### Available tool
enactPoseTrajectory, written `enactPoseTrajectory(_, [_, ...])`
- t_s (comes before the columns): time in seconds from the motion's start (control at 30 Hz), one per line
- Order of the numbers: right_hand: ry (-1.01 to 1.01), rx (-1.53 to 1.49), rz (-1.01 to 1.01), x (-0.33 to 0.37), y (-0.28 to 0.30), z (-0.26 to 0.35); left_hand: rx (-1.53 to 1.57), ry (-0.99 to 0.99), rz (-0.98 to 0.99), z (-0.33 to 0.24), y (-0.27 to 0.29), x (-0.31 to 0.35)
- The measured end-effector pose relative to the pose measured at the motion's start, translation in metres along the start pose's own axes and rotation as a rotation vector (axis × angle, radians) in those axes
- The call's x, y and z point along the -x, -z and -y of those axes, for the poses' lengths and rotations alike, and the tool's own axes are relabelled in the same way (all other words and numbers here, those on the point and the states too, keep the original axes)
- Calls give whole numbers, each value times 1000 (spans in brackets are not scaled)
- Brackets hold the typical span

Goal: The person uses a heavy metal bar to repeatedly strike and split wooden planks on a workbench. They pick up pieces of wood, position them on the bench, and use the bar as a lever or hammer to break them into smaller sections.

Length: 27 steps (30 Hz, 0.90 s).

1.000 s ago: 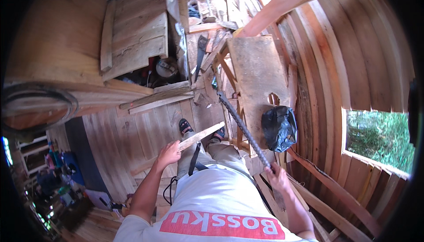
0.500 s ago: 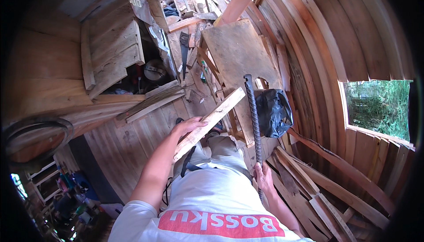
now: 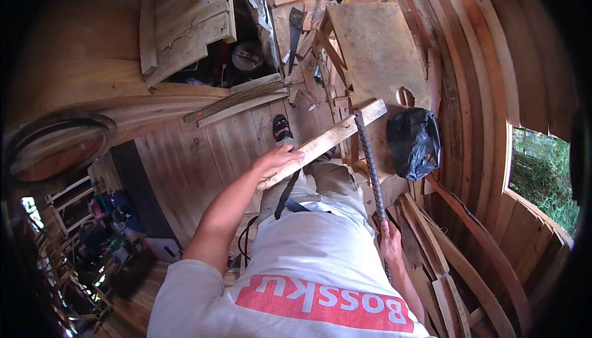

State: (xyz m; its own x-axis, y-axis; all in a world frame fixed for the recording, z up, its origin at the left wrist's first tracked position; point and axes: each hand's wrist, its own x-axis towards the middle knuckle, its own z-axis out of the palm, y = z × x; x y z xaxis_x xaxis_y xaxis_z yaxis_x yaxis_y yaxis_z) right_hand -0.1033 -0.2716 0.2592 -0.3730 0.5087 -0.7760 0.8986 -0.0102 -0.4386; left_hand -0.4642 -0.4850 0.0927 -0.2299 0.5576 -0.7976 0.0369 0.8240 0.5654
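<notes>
My left hand (image 3: pixel 280 158) is closed round a short wooden batten (image 3: pixel 336 136), which slants away to the far right in front of my legs. In my right hand (image 3: pixel 390 239), low on the right, is a ribbed steel bar (image 3: pixel 370 162), with fingers wrapped round its near part. The bar points away from me, and its far tip overlaps the batten near the batten's far end. Whether the two touch I cannot tell. Just right of the bar, a black plastic bag (image 3: pixel 414 144) sits on a worn wooden bench (image 3: pixel 376 42).
A handsaw (image 3: pixel 295 39) lies among wood scraps beyond my sandalled foot (image 3: pixel 282 127). Loose planks (image 3: pixel 441 258) lean at the lower right, by the board wall with a window opening (image 3: pixel 539 171). At left stands a wooden cabinet (image 3: pixel 191 23), and a dark hoop (image 3: pixel 58 153) is nearer.
The batten has moved right relative to the bar, so its far end now crosses the bar's tip. My left foot shows more fully. The view has shifted, and both hands keep their hold.
</notes>
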Motion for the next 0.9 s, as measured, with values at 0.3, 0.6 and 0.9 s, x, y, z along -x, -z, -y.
enactPoseTrajectory(0.3, [47, 247, -20, 0, 8, 23, -194, 59, -237, -24, -34, 15])
enactPoseTrajectory(0.6, [26, 289, -56, -18, 7, 8, -297, -20, -352, -27, -48, 25])
enactPoseTrajectory(0.9, [13, 253, -59, 10, 9, 28, -320, -49, -410, -32, -56, 21])
